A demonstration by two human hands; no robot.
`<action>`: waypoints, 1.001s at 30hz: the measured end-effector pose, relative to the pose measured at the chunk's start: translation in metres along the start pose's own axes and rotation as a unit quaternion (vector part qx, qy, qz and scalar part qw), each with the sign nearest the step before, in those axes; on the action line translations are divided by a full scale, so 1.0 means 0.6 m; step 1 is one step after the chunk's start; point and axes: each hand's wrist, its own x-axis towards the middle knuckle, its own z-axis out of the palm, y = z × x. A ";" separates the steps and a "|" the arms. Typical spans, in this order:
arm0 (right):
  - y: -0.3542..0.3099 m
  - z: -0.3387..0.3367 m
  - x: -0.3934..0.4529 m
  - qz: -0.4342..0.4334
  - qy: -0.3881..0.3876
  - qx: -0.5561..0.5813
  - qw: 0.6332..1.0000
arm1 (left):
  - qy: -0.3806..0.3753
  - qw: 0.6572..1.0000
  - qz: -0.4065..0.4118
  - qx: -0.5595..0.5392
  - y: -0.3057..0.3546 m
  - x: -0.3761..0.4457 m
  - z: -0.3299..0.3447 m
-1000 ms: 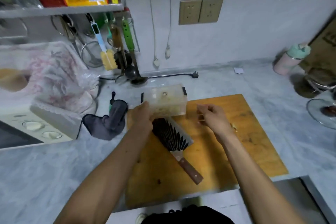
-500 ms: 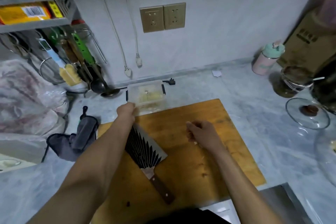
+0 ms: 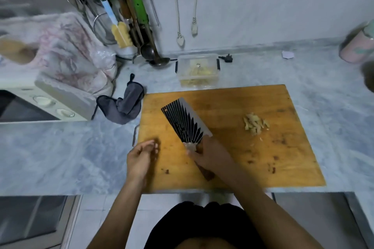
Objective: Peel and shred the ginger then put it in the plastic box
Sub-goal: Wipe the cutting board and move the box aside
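1. Table point(image 3: 60, 157): grey marbled surface carrying everything below; it extends on all sides of the right hand's grip.
2. Wooden cutting board point(image 3: 283, 168): lies flat on the table directly under the grip, its long edge parallel to the wall.
3. Cleaver point(image 3: 186, 121): blade flat on the board, pointing up and left away from the grip; dark fan-patterned face upward, wooden handle running back under the palm.
4. Plastic box point(image 3: 197, 70): clear, open, on the table beyond the board's far edge, well above the grip; shredded ginger shows inside.
5. Right hand point(image 3: 210, 157): fingers curled round the cleaver handle where it meets the blade, forming the grip.
6. Left hand point(image 3: 141, 157): left of the grip, at the board's near-left corner; fingers loosely bent, holding nothing.
7. Ginger shreds point(image 3: 255, 124): small pale pile on the board, up and right of the grip, apart from the blade.
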 end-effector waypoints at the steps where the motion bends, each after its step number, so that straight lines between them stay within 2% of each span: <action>1: -0.007 0.022 -0.002 -0.001 -0.003 -0.053 0.999 | 0.003 1.000 0.013 0.020 -0.015 -0.001 -0.014; 4: -0.025 0.059 -0.011 0.007 0.017 -0.167 0.986 | 0.012 0.991 0.069 0.111 -0.048 -0.002 -0.050; 6: -0.031 0.058 -0.014 0.032 0.020 -0.146 0.989 | 0.017 0.978 0.114 0.171 -0.060 -0.004 -0.068; 9: -0.044 0.039 -0.039 0.051 0.078 0.017 0.995 | 0.005 0.948 0.185 0.260 -0.088 0.002 -0.090; 12: -0.066 0.051 -0.095 0.046 0.111 0.173 0.978 | -0.037 0.929 0.216 0.297 -0.134 -0.003 -0.099; 15: -0.094 0.078 -0.130 0.040 0.041 0.324 0.944 | -0.031 0.921 0.205 0.330 -0.158 -0.009 -0.099; 17: -0.107 0.103 -0.127 0.083 -0.013 0.394 0.915 | -0.025 0.922 0.213 0.323 -0.162 -0.009 -0.103; 20: -0.103 0.136 -0.119 0.103 -0.036 0.415 0.903 | -0.040 0.924 0.244 0.292 -0.169 0.004 -0.115; 24: -0.055 0.125 -0.133 0.123 0.000 0.405 0.906 | -0.062 0.917 0.231 0.320 -0.168 0.016 -0.120; 26: -0.026 0.106 -0.149 0.144 0.038 0.415 0.897 | -0.064 0.911 0.234 0.334 -0.157 0.010 -0.118; 30: -0.001 0.073 -0.172 0.159 0.137 0.386 0.898 | -0.073 0.879 0.295 0.367 -0.133 0.022 -0.102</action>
